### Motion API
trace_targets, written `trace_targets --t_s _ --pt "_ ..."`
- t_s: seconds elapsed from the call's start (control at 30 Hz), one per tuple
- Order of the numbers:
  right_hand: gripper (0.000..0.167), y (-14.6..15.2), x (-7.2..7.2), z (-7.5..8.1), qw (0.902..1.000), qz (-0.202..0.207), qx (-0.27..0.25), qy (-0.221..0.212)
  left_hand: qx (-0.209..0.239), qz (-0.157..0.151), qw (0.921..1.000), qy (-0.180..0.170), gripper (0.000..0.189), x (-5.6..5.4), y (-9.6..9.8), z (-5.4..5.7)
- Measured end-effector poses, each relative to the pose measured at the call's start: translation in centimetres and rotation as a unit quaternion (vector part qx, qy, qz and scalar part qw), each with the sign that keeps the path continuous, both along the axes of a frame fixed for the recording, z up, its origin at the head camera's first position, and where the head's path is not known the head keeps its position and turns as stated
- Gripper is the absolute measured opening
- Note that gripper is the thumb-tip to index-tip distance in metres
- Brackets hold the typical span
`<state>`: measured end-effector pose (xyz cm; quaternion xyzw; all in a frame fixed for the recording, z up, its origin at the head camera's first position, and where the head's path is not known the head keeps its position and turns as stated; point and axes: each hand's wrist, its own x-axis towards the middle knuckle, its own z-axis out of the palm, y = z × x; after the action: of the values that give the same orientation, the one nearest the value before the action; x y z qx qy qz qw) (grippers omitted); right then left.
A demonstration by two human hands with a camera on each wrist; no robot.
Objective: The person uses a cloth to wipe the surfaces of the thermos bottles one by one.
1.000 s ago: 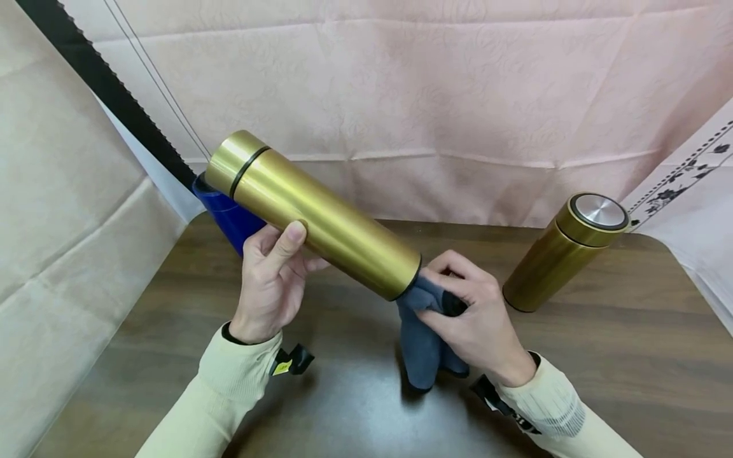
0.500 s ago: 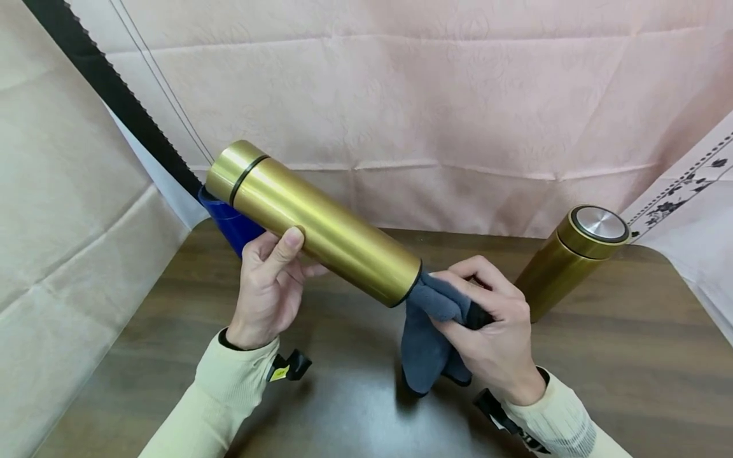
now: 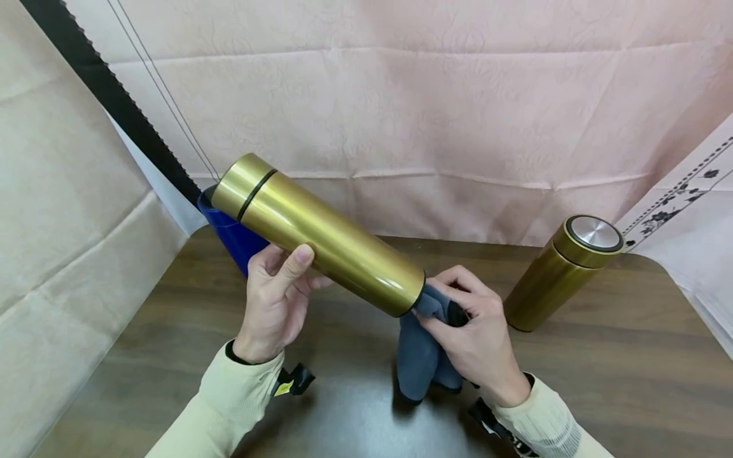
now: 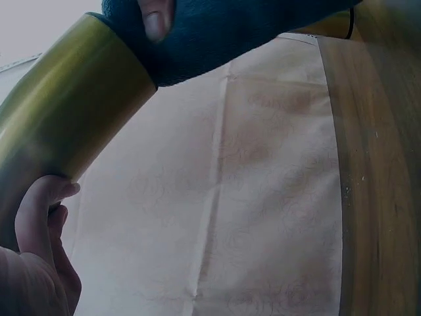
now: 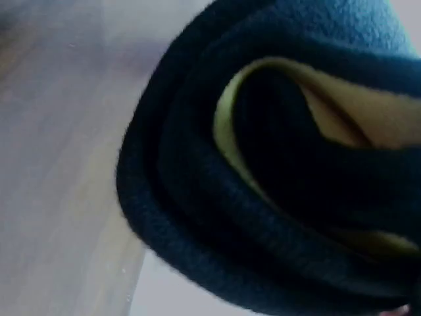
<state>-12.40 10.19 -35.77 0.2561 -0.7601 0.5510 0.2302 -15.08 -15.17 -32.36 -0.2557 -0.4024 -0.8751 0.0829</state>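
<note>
The left forearm slanted up from the frame's lower left, its left hand gripping with thumb uppermost; from the lower right, the right forearm angled inward, its right hand pinching.

Gold, black-ringed bottle — blue-grey cloth — brown wood-grained table, pale pink backdrop.

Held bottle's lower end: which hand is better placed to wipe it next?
Right, most likely. The right hand pinches the blue-grey cloth against the lower end of the held bottle; the left hand is busy holding the bottle tilted.
</note>
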Motion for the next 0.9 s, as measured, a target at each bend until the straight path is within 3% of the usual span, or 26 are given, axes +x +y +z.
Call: trace_targets --t_s 0.27,0.53,0.63,0.77,0.9 --pt "0.037 0.0 0.2 0.1 0.9958 0.068 0.027 0.055 -0.012 0.007 0.9999 0.003 0.015 0.2 -0.7 0.6" --pt "0.038 0.4 0.4 1.2 0.99 0.097 -0.01 0.102 -0.025 0.015 0.9995 -0.015 0.015 0.2 -1.1 0.9" --pt "0.039 0.6 0.4 1.5 0.9906 0.081 -0.028 0.107 -0.03 0.019 0.9992 -0.02 0.015 0.1 -1.1 0.9" --pt "0.039 0.7 0.5 1.7 0.9958 0.036 -0.031 0.078 -0.029 0.018 0.9993 -0.014 0.015 0.2 -1.1 0.8" --pt "0.039 0.6 0.5 1.5 0.998 0.021 -0.021 0.056 -0.034 0.025 0.9991 0.001 0.016 0.5 -1.2 0.9"
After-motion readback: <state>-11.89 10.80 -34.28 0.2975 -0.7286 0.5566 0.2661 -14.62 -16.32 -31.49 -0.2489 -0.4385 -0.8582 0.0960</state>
